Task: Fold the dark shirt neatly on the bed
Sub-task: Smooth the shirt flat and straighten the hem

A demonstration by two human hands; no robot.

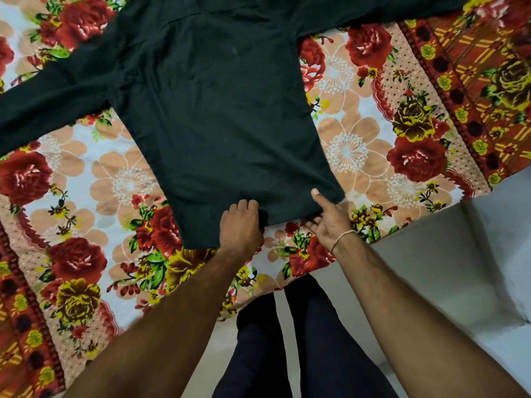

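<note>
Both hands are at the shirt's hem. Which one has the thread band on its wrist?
The right hand, pinching the hem of the dark shirt near its right corner, wears the thin wrist band. The left hand has a bare wrist.
</note>
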